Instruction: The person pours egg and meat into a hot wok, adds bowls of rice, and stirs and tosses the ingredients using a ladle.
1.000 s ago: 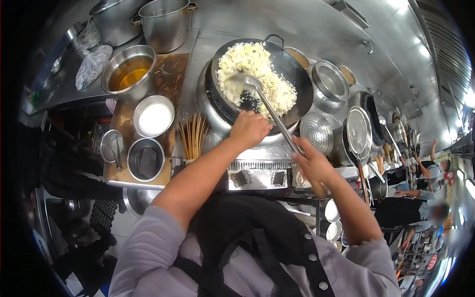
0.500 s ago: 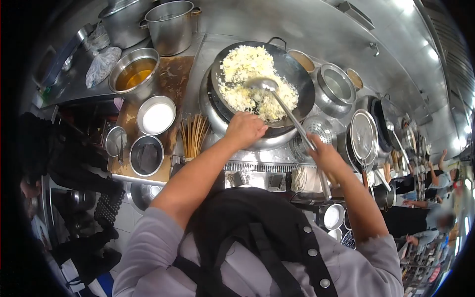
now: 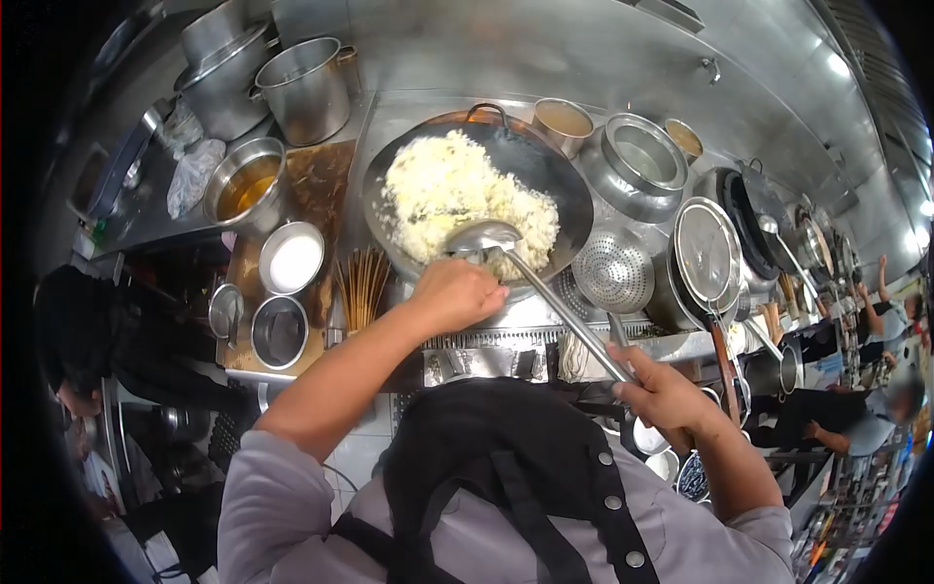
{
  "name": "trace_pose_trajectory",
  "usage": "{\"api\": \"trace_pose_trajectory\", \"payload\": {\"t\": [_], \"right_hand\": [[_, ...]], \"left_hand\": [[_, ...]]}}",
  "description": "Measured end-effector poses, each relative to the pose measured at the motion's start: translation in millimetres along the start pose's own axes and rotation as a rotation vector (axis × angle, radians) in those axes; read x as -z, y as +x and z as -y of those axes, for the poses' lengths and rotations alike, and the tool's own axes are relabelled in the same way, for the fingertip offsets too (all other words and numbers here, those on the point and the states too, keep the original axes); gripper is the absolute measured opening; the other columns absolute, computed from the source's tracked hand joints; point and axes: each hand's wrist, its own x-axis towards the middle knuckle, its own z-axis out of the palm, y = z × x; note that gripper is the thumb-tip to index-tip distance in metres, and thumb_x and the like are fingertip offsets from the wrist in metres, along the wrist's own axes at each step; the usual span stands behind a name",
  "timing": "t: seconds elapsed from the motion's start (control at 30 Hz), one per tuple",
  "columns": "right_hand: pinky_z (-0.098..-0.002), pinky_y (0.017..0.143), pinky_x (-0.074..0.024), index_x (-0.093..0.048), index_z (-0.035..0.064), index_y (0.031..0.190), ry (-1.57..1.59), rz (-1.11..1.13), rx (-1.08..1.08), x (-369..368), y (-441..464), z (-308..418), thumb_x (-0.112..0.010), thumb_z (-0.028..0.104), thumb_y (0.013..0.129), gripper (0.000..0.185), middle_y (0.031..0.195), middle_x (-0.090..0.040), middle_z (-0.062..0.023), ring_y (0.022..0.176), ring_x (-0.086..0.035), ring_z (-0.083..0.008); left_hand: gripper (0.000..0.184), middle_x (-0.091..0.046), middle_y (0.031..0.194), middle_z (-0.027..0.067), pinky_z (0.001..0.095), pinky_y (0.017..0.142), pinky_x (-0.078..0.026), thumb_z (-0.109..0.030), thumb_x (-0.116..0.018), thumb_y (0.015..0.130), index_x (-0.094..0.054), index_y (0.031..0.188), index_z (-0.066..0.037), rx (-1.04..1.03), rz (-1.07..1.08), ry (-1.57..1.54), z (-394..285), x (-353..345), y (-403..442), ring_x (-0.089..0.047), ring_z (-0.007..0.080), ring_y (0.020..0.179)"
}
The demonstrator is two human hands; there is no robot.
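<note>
A dark wok [image 3: 556, 177] holds a heap of rice [image 3: 457, 185] with yellow bits, probably egg. My left hand [image 3: 457, 294] is closed at the wok's near edge; the part inside my fingers is hidden. In my right hand [image 3: 669, 397], near my body at the right, is the end of a long metal ladle [image 3: 574, 316]. Its bowl rests at the near side of the rice, just beyond my left hand. The wok's loop handle [image 3: 489, 109] shows at the far side.
Left of the wok are a pot of amber liquid [image 3: 243, 195], a bowl of white contents [image 3: 295, 263] and a bundle of thin sticks [image 3: 362, 292]. A perforated skimmer [image 3: 613, 270] and a mesh strainer [image 3: 706, 255] lie to the right. Other people stand at both sides.
The ladle's bowl has come to the near side of the rice, and my right hand has drawn back toward my body. The wok and my left hand appear further left and lower.
</note>
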Motion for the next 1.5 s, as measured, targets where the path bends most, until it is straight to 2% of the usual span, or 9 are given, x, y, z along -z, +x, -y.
{"api": "trace_pose_trajectory", "payload": {"t": [0.2,0.37,0.47,0.57,0.77,1.03,1.2,1.4,1.5], "right_hand": [[-0.0450,0.070,-0.0522,-0.042,0.0165,0.155,-0.034,-0.292,0.270,-51.7,134.0,-17.3,-0.063,0.027,0.102,0.057,0.078,-0.068,-0.0151,0.071,-0.067,-0.0299],[-0.0476,0.076,-0.0521,-0.042,0.0203,0.157,-0.018,-0.214,0.518,-51.0,58.9,-48.4,-0.064,0.028,0.103,0.058,0.088,-0.071,-0.0198,0.079,-0.070,-0.0383],[-0.0461,0.074,-0.0528,-0.043,0.0196,0.157,0.179,0.049,0.040,-24.3,0.0,-8.0,-0.064,0.028,0.103,0.059,0.088,-0.072,-0.0195,0.077,-0.070,-0.0380],[-0.0467,0.071,-0.0538,-0.044,0.0198,0.156,0.183,-0.066,0.062,-34.6,54.2,2.0,-0.065,0.026,0.102,0.059,0.089,-0.072,-0.0227,0.074,-0.070,-0.0401],[-0.0495,0.085,-0.0539,-0.043,0.0201,0.157,-0.075,-0.318,0.441,-66.2,88.7,-18.3,-0.066,0.025,0.101,0.061,0.097,-0.070,-0.0295,0.087,-0.069,-0.0471],[-0.0312,0.060,-0.0500,-0.047,0.0210,0.156,0.225,-0.161,-0.033,-39.4,21.6,-7.6,-0.065,0.019,0.102,0.057,0.078,-0.058,-0.0047,0.069,-0.054,-0.0079],[-0.0330,0.060,-0.0507,-0.048,0.0198,0.156,-0.103,-0.523,0.511,-69.7,80.3,-50.9,-0.064,0.021,0.102,0.056,0.080,-0.063,-0.0111,0.070,-0.064,-0.0116],[-0.0343,0.058,-0.0499,-0.048,0.0200,0.156,0.255,-0.077,0.004,-45.1,-38.9,-19.6,-0.065,0.023,0.102,0.056,0.072,-0.061,-0.0086,0.061,-0.061,-0.0154],[-0.0325,0.062,-0.0506,-0.048,0.0187,0.157,0.213,-0.207,-0.006,-46.1,14.8,-6.8,-0.065,0.018,0.102,0.057,0.080,-0.059,-0.0022,0.065,-0.054,-0.0135]], "left_hand": [[0.046,-0.071,0.075,0.0131,0.0509,0.062,-0.054,-0.043,-0.054,0.098,-0.069,0.068,-0.011,0.087,-0.186,0.115,1.1,-88.3,-8.6,-0.068,0.0354,0.066],[0.041,-0.069,0.070,0.0106,0.0476,0.058,-0.054,-0.043,-0.062,0.095,-0.070,0.069,-0.012,0.063,0.038,0.103,-37.4,-36.0,-76.0,-0.068,0.0325,0.065],[0.043,-0.064,0.066,0.0110,0.0490,0.058,-0.051,-0.043,-0.063,0.093,-0.062,0.064,-0.011,-0.056,-0.188,0.054,-5.4,-5.3,-20.1,-0.065,0.0341,0.062],[0.044,-0.065,0.069,0.0118,0.0484,0.059,-0.052,-0.042,-0.062,0.094,-0.063,0.065,-0.010,0.006,-0.302,0.096,13.2,-61.0,-1.5,-0.066,0.0345,0.064],[0.044,-0.069,0.070,0.0129,0.0483,0.062,-0.055,-0.046,-0.063,0.093,-0.071,0.067,-0.012,0.062,0.071,0.031,-23.9,-64.6,-101.3,-0.069,0.0336,0.067],[0.043,-0.063,0.066,0.0164,0.0508,0.060,-0.050,-0.040,-0.063,0.093,-0.064,0.065,-0.008,0.024,-0.322,0.096,15.9,-50.8,-1.0,-0.064,0.0361,0.064],[0.043,-0.069,0.070,0.0101,0.0473,0.062,-0.055,-0.044,-0.061,0.095,-0.070,0.068,-0.013,0.028,0.098,0.046,-22.7,-75.1,-102.6,-0.068,0.0323,0.067],[0.042,-0.066,0.068,0.0106,0.0487,0.062,-0.054,-0.044,-0.062,0.095,-0.069,0.070,-0.012,-0.017,-0.055,0.153,-5.3,-21.8,-8.2,-0.068,0.0320,0.068],[0.043,-0.067,0.070,0.0130,0.0507,0.058,-0.052,-0.041,-0.062,0.095,-0.065,0.064,-0.010,-0.055,-0.342,0.056,7.4,-68.2,-3.8,-0.066,0.0345,0.064]]}}
